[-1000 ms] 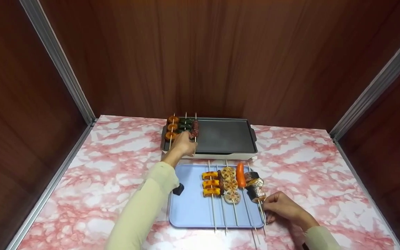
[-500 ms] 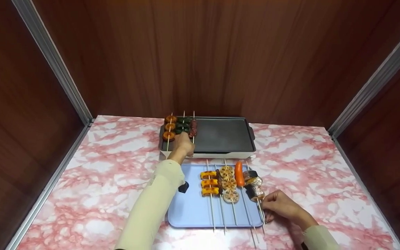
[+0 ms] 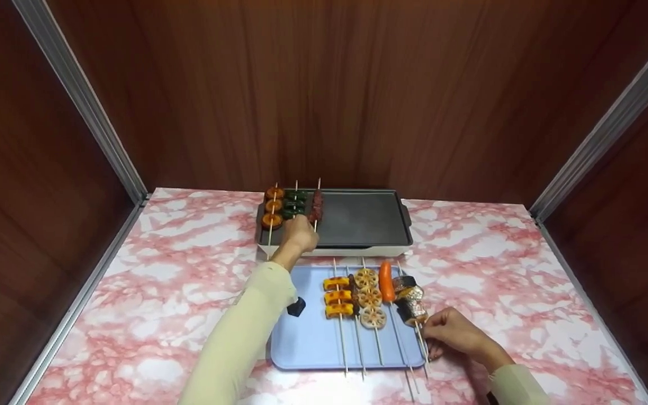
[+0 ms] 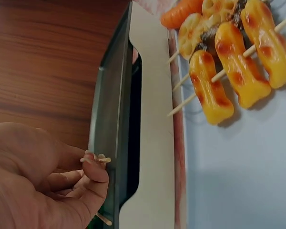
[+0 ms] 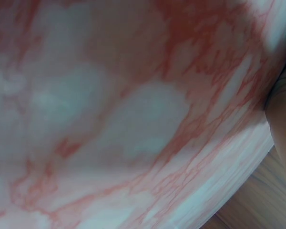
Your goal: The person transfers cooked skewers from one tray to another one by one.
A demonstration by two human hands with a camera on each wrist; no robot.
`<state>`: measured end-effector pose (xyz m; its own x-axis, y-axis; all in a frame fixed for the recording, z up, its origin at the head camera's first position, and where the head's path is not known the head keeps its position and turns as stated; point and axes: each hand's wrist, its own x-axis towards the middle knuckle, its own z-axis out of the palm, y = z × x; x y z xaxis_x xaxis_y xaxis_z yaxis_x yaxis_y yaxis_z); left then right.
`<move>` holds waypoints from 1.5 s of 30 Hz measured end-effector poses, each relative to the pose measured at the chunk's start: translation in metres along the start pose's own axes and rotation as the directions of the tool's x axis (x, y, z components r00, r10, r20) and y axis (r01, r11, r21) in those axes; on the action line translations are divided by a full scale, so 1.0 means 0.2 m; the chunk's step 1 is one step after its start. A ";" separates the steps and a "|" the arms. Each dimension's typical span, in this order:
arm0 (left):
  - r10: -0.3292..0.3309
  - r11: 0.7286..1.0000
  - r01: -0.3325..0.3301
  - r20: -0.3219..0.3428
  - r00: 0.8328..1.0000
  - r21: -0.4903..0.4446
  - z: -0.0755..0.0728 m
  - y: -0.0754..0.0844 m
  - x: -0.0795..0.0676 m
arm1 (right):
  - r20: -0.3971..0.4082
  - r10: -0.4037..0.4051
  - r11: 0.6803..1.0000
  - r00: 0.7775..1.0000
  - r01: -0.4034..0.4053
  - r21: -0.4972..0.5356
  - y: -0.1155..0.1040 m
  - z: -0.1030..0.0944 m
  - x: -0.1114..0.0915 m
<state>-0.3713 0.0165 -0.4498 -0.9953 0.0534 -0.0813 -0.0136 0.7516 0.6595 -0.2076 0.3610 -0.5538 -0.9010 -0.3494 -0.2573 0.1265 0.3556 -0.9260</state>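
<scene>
On the dark griddle plate [image 3: 360, 219], my left hand [image 3: 300, 233] pinches the stick end of a reddish-brown meat skewer [image 3: 316, 205]. Thumb and fingertip meet on that stick [image 4: 105, 160] in the left wrist view. To its left lie a dark green vegetable skewer [image 3: 295, 205] and a skewer of orange-brown rounds [image 3: 273, 206]. My right hand [image 3: 453, 333] holds the lower stick of a skewer of dark, silvery-skinned chunks [image 3: 412, 304], at the right edge of the blue tray [image 3: 307, 343]. Only a piece of the right hand or wrist shows in the right wrist view.
The tray also carries a yellow skewer [image 3: 338, 297], a dark brown skewer [image 3: 354, 295] partly hidden beside it, a lotus root skewer [image 3: 370, 298] and an orange-red sausage skewer [image 3: 386, 281]. Several sticks overhang the front rim. Brown panels [image 3: 335, 101] enclose the marbled table [image 3: 189, 225].
The meat skewer has shifted slightly right, away from the green one, with my left hand on its stick. My right hand stays at the skewer of silvery chunks.
</scene>
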 end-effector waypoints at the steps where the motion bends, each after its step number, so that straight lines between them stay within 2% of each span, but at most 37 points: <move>1: 0.006 1.000 -0.006 0.011 1.000 -0.015 0.00 0.00 0.00 | 0.002 -0.002 1.000 1.000 0.002 0.000 0.00 0.00 0.00; 7: 0.046 0.996 -0.044 0.031 0.998 -0.082 -0.02 0.00 -0.04 | 0.005 -0.016 1.000 1.000 0.016 -0.010 -0.01 0.00 0.00; 14: 0.070 0.983 -0.068 0.008 0.998 -0.168 -0.05 -0.03 -0.15 | 0.003 -0.013 1.000 1.000 0.013 -0.010 -0.01 0.00 0.01; 17: 0.087 0.963 -0.076 0.030 0.996 -0.259 -0.05 -0.04 -0.20 | 0.004 -0.019 1.000 1.000 0.019 -0.001 -0.01 0.00 0.00; 23: 0.116 0.899 -0.058 0.109 0.987 -0.435 -0.03 -0.07 -0.29 | 0.003 -0.018 1.000 1.000 0.018 0.006 -0.01 -0.01 -0.01; 25: 0.130 0.892 -0.059 0.129 0.983 -0.449 -0.03 -0.07 -0.32 | 0.004 -0.011 1.000 1.000 0.011 0.007 -0.01 -0.01 -0.01; 32: 0.151 0.892 -0.054 0.183 0.972 -0.449 -0.01 -0.10 -0.42 | 0.001 -0.008 1.000 1.000 0.008 -0.009 -0.02 -0.01 -0.01; 40: 0.174 0.870 -0.035 0.240 0.955 -0.492 0.01 -0.15 -0.51 | 0.005 -0.008 1.000 1.000 0.008 -0.008 -0.01 0.00 -0.01; 45: 0.183 0.859 -0.008 0.293 0.938 -0.512 0.03 -0.20 -0.58 | 0.001 -0.003 1.000 1.000 0.003 -0.011 0.00 0.01 0.00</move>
<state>-0.2547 -0.0150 -0.4708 -0.9083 0.3803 -0.1742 -0.0530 0.3084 0.9498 -0.2066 0.3598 -0.5532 -0.9010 -0.3509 -0.2550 0.1196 0.3642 -0.9236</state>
